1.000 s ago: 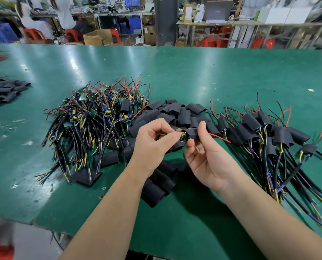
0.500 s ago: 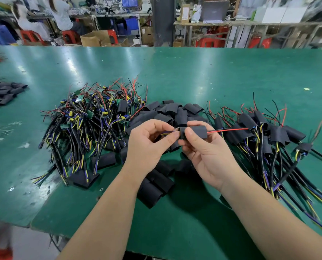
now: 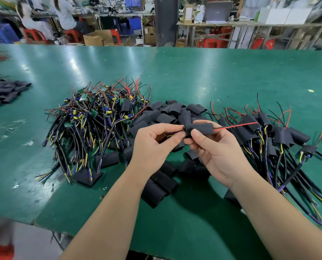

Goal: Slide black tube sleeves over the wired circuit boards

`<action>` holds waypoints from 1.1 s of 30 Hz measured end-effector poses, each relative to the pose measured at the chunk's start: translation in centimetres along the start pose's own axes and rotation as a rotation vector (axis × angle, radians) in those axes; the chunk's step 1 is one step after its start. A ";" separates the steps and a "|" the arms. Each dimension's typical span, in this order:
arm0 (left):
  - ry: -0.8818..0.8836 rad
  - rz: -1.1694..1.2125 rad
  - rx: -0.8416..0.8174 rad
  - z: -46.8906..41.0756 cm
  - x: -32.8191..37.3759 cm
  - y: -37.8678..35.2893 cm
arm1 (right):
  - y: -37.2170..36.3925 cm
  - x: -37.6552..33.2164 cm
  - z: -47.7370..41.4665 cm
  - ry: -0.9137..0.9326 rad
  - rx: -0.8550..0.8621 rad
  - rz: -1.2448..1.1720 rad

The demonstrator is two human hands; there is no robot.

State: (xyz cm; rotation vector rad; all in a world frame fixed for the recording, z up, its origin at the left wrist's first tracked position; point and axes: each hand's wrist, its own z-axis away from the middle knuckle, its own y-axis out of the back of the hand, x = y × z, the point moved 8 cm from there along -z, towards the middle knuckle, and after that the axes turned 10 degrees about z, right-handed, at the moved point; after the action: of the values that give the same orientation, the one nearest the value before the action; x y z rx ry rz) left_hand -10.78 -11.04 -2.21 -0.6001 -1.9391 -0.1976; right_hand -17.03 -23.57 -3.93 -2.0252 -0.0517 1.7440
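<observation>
With left hand (image 3: 152, 145), pinches the wires (image 3: 171, 135) just left of the black tube sleeve (image 3: 199, 128); with right hand (image 3: 220, 154), clamps thumb and fingers on that sleeve, above loose sleeves (image 3: 167, 113). Leaves a red wire (image 3: 235, 126) poking out rightward, toward sleeved boards (image 3: 280, 136).

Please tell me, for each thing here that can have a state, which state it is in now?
Black sleeve: slid on, red wire out of its right end.
Left hand: pinches the wires at the sleeve's left end.
Right hand: pinches that sleeve.
Left pile: boards bare.
Middle pile: sleeves empty.
Right pile: boards sleeved.
</observation>
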 end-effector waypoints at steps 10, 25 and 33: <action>-0.041 -0.092 0.034 0.1 0.2 0.2 | -0.5 0.4 0.3 -0.012 -0.079 0.147; -0.134 -0.340 0.053 0.5 0.6 1.2 | -0.9 0.9 0.3 -0.019 -0.050 0.274; -0.245 -0.715 0.275 0.2 2.3 4.3 | 6.5 -4.4 -0.7 0.036 0.362 -0.275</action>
State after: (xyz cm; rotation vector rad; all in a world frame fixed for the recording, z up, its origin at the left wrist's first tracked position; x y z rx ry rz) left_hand -9.60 -6.50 -0.82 0.2832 -2.3028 -0.3046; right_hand -18.89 -30.99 -2.18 -1.6973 -0.0021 1.4291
